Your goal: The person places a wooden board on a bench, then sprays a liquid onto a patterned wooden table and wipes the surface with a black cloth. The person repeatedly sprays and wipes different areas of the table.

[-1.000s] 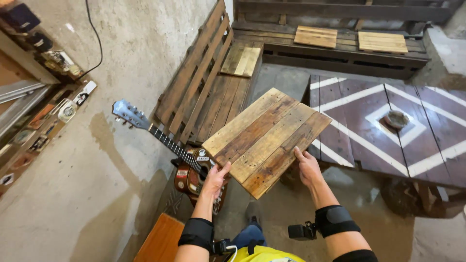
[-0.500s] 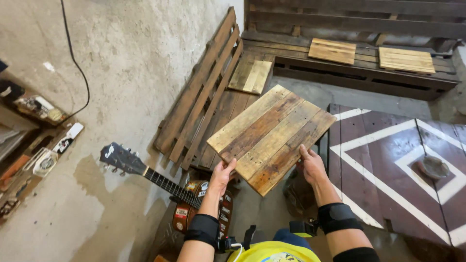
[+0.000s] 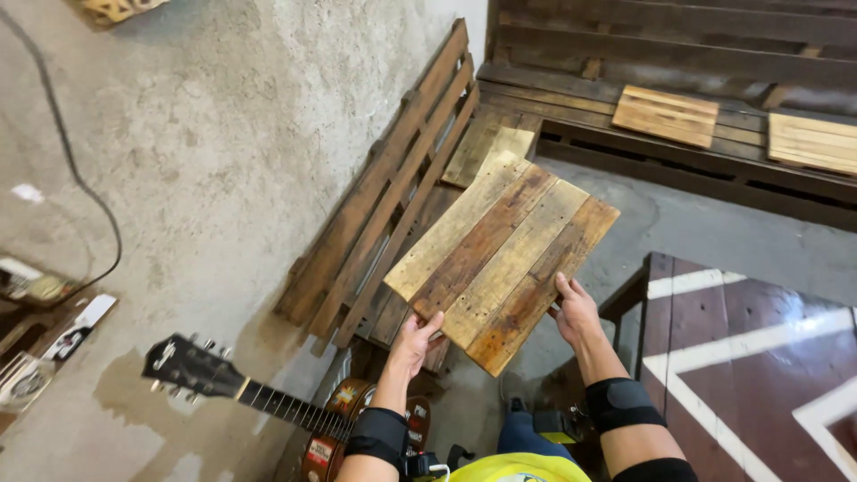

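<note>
Concrete floor, pallet (image 3: 393, 196) leaning at 10 o'clock. Left hand (image 3: 412, 344) and right hand (image 3: 576, 312) grip wooden slat panel (image 3: 504, 254) by its near edges, held tilted at centre; guitar (image 3: 268, 402) at 7 o'clock.

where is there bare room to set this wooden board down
Both hands, left hand and right hand, hold the board. Bare concrete floor lies open between the pallet bench and the painted table. It is crowded at lower left, around the guitar and leaning pallet.
</note>
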